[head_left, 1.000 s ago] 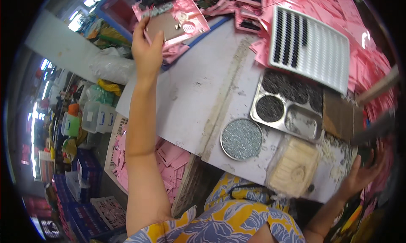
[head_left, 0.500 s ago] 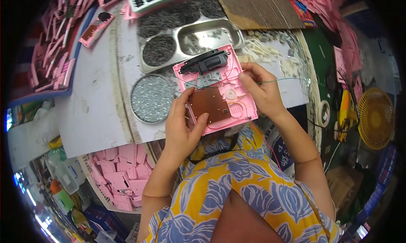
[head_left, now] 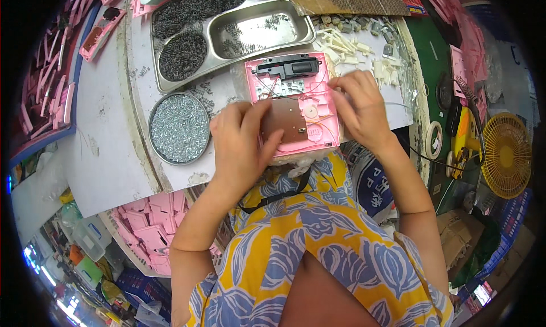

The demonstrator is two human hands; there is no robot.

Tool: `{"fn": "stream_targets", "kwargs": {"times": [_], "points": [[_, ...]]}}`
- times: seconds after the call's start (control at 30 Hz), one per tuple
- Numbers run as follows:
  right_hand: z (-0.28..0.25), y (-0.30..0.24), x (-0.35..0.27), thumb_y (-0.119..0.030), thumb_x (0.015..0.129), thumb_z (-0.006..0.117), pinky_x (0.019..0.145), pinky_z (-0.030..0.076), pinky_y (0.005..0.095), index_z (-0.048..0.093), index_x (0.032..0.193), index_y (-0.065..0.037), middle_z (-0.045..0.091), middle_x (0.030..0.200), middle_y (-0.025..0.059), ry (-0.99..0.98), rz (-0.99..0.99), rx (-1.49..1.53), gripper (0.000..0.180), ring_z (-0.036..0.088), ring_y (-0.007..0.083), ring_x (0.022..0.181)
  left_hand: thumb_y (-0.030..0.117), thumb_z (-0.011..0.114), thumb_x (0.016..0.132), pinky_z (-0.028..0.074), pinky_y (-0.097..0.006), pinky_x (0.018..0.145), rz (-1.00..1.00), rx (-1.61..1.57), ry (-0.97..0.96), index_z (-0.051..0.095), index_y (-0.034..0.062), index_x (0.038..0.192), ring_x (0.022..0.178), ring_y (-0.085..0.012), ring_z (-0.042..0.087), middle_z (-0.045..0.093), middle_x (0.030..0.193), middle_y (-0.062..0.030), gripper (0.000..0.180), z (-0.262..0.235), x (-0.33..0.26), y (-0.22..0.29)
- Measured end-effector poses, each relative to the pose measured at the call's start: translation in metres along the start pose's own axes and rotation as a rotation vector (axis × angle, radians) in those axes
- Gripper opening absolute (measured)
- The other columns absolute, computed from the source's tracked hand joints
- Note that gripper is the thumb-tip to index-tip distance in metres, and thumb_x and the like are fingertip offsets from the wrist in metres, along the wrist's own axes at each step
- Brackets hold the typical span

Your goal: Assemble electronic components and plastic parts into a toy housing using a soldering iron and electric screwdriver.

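Your left hand (head_left: 242, 142) has its grip on the near left edge of the pink plastic case (head_left: 296, 111), thumb stretched over the brown circuit board (head_left: 286, 120) that sits inside it. Your right hand (head_left: 361, 108) rests on the case's right edge, fingers curled down at the top corner — whether they pinch one of the thin wires there, you cannot tell from this view. The case lies open side up on the white desk (head_left: 108, 150), just in front of your body, with a black oblong part (head_left: 287, 68) fitted along its far end.

To the left of the case sits a round tin of small silvery screws (head_left: 179, 128), close to your left hand. Beyond it lies a metal compartment tray (head_left: 227, 34), dark springs heaped in its left sections. A scatter of small cream plastic pieces (head_left: 358, 54) lies past your right hand — near the desk's far right corner. Off to the right stand a yellow fan (head_left: 506, 156) and a white roll of tape (head_left: 435, 139). Stacks of pink case shells (head_left: 145, 236) fill a bin below the desk's left side.
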State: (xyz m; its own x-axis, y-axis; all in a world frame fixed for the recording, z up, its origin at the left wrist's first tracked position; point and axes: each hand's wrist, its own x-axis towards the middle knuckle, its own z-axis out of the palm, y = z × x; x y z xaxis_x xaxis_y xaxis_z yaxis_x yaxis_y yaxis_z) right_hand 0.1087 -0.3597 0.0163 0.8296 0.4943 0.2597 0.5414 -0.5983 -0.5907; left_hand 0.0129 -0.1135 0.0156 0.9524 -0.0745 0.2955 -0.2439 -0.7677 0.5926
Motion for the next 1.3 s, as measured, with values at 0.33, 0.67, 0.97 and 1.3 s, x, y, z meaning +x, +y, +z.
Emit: {"fn": "stream_targets", "kwargs": {"times": [0.33, 0.67, 0.97, 1.3], "points": [[-0.030, -0.036, -0.051, -0.024, 0.106, 0.047, 0.057, 0.048, 0.0305, 0.054, 0.130, -0.004, 0.067, 0.069, 0.0090, -0.303, 0.453, 0.360, 0.031, 0.062, 0.0148, 0.059, 0.016, 0.077, 0.076, 0.037, -0.041, 0.086, 0.349, 0.063, -0.205, 0.071, 0.0157, 0.093, 0.086, -0.0198, 0.059, 0.062, 0.087, 0.0018, 0.018, 0.040, 0.037, 0.021], [-0.025, 0.003, -0.071, -0.035, 0.107, 0.044, 0.045, 0.028, 0.0220, 0.060, 0.106, -0.001, 0.054, 0.070, 0.0029, -0.001, 0.885, 1.424, 0.038, 0.038, 0.0061, 0.050, 0.016, 0.079, 0.078, 0.038, -0.039, 0.084, 0.241, -0.096, -0.205, 0.073, 0.0138, 0.088, 0.085, -0.0199, 0.061, 0.066, 0.084, 0.0005, 0.012, 0.024, 0.041, 0.014], [-0.069, -0.059, -0.054, -0.021, 0.083, 0.076, 0.061, 0.053, 0.0316, 0.067, 0.100, -0.005, 0.068, 0.088, 0.0085, -0.719, -0.045, 0.563, 0.024, 0.060, 0.0236, 0.060, 0.006, 0.072, 0.076, 0.042, -0.039, 0.085, 0.429, -0.193, -0.439, 0.071, 0.0102, 0.105, 0.089, -0.0204, 0.062, 0.066, 0.099, -0.0043, 0.029, 0.010, 0.001, 0.042], [-0.008, -0.033, -0.049, -0.040, 0.074, 0.081, 0.082, 0.048, 0.0398, 0.073, 0.110, -0.015, 0.062, 0.105, 0.0052, -0.276, -0.239, -0.004, 0.045, 0.055, 0.0273, 0.099, 0.013, 0.082, 0.069, 0.047, -0.035, 0.067, 0.453, -0.220, -0.177, 0.072, 0.0105, 0.094, 0.076, -0.0206, 0.061, 0.066, 0.095, -0.0033, 0.028, 0.012, -0.030, 0.021]]}}
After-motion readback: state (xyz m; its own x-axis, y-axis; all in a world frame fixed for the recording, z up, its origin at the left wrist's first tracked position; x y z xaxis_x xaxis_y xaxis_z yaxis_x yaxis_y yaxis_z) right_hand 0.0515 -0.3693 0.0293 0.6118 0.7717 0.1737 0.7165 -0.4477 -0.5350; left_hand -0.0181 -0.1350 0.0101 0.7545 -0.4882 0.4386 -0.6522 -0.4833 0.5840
